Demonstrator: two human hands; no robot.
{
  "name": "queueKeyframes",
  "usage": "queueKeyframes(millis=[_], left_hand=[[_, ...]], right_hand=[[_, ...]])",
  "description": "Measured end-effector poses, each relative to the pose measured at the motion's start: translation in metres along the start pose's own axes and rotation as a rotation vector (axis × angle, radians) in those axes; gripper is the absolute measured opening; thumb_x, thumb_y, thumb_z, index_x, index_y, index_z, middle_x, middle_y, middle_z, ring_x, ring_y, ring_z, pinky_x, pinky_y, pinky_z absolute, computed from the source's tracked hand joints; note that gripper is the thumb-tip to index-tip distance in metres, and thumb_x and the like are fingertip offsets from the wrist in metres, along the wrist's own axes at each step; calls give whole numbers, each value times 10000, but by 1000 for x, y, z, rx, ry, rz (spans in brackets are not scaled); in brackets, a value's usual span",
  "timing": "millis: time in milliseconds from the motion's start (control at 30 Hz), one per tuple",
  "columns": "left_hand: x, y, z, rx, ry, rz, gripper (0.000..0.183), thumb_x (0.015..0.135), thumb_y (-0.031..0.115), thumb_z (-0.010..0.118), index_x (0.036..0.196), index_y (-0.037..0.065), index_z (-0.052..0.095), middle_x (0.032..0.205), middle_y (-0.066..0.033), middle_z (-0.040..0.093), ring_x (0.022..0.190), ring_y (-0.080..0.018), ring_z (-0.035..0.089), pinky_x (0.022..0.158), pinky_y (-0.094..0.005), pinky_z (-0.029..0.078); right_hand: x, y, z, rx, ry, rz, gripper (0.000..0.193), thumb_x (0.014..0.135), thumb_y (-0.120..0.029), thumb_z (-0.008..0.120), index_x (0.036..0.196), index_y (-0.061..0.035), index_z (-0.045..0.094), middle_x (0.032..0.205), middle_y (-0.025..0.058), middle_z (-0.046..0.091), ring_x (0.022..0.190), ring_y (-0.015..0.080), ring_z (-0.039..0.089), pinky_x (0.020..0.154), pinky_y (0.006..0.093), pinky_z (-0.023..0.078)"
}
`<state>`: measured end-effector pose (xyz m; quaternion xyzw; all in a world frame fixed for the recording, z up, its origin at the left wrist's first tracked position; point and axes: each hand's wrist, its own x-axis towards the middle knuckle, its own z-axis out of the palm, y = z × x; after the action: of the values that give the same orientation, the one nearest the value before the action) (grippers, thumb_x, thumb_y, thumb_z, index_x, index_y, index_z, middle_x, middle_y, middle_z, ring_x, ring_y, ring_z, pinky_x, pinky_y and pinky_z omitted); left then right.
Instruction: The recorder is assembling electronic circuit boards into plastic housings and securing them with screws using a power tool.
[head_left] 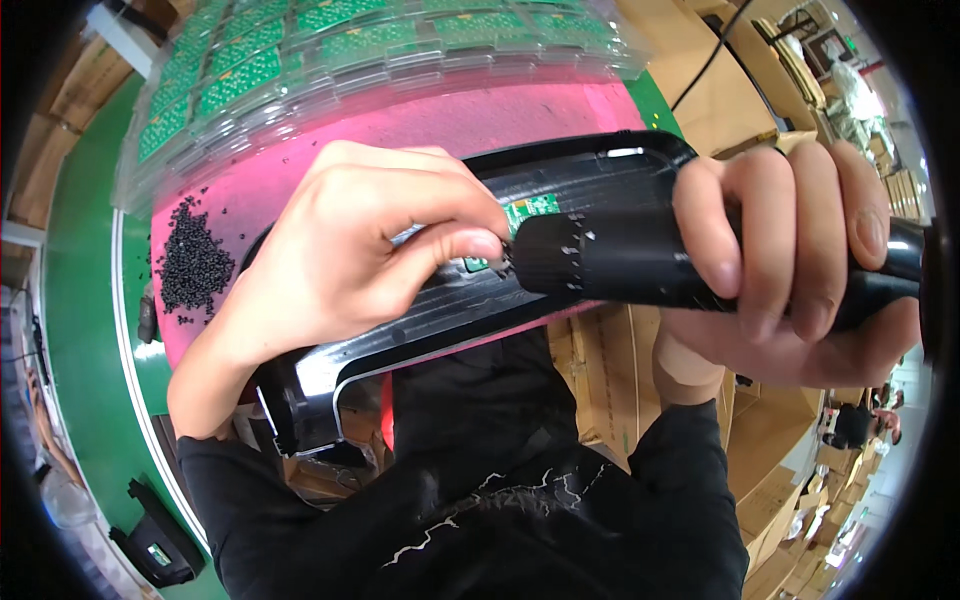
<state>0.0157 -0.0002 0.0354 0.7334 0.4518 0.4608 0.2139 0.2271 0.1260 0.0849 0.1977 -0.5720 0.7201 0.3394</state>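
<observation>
My right hand (790, 240) wraps round the body of a black electric screwdriver (630, 258), held almost level with its nose pointing left. Thumb and forefinger of my left hand (370, 235) are pinched together right at that nose. Something small and dark is between or just beside the fingertips, too small to make out. Beneath both hands lies a long black plastic housing (600, 180), tilted across the work mat. Inside it, partly covered by my fingers and the screwdriver, is a green circuit board (535, 208).
A heap of small black screws (192, 262) lies on the pink mat (420, 118) at left. Clear plastic trays of green circuit boards (360, 45) fill the far side. Cardboard boxes (690, 60) stand at right. A black plastic part (158, 535) sits at lower left.
</observation>
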Motion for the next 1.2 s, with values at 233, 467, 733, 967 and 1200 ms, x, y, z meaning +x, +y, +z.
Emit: queueKeyframes(millis=[233, 467, 733, 967, 1200], left_hand=[[3, -8, 2, 581, 203, 22, 75, 858, -18, 690, 909, -19, 635, 850, -132, 657, 801, -298, 665, 711, -349, 522], [-7, -27, 3, 311, -257, -132, 136, 847, 58, 705, 927, -30, 641, 881, -153, 666, 874, -344, 636, 775, -427, 508], [-4, -28, 7, 319, -317, -152, 130, 865, 87, 685, 924, -22, 644, 957, -137, 694, 955, -332, 642, 828, -430, 515], [-5, -30, 10, 266, -431, -133, 141, 860, 107, 681, 909, -15, 630, 1063, -118, 714, 1023, -322, 640, 880, -433, 524], [-5, -25, 8, 297, -511, -231, 146, 844, 115, 687, 900, -9, 636, 1158, -119, 713, 1010, -326, 667, 879, -430, 527]], right_hand=[[-1, 5, -21, -288, 106, 14, 348, 981, -410, 521, 1092, -84, 566, 752, -40, 527, 632, 100, 480, 672, 298, 381], [-8, 37, -54, -355, 275, 140, 269, 982, -331, 498, 1019, -70, 550, 730, -8, 500, 616, 114, 459, 662, 311, 397], [-10, 42, -57, -384, 367, 198, 275, 979, -338, 511, 1003, -67, 547, 719, -10, 480, 609, 109, 446, 648, 301, 395], [-9, 43, -58, -367, 373, 218, 266, 990, -326, 494, 1009, -67, 553, 718, -11, 474, 612, 112, 447, 661, 302, 398], [0, 49, -39, -251, 539, 335, 215, 943, -209, 613, 960, -6, 545, 634, 71, 513, 510, 157, 470, 545, 303, 433]])
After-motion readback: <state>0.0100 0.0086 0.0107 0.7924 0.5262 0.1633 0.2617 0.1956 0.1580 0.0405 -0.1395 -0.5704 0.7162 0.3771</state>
